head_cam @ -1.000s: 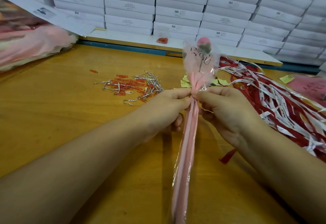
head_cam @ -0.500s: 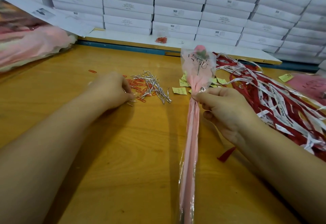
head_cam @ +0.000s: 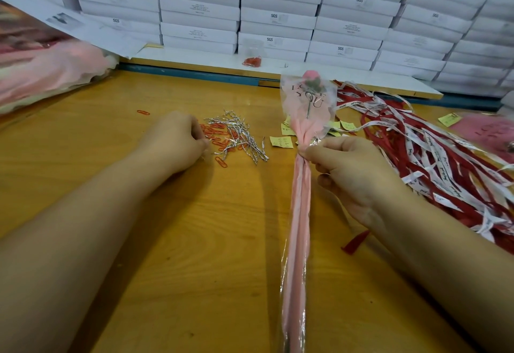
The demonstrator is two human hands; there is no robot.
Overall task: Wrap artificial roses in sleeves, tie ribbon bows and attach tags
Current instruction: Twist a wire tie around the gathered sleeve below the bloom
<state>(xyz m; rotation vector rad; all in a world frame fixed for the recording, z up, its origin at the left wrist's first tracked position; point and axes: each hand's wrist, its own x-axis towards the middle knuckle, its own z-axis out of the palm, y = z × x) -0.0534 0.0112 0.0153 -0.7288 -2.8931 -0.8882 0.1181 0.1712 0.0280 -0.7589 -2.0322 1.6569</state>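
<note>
head view: my right hand point(head_cam: 353, 174) pinches the sleeved rose point(head_cam: 300, 213) at its gathered neck, i judge to keep the wrap closed, over the table point(head_cam: 194, 241). my left hand point(head_cam: 175, 141) curls at the twist ties point(head_cam: 239, 135); whether it holds one i cannot tell. ribbons point(head_cam: 431, 158) crowd the right side, tags point(head_cam: 281, 141) just beside the rose.
</note>
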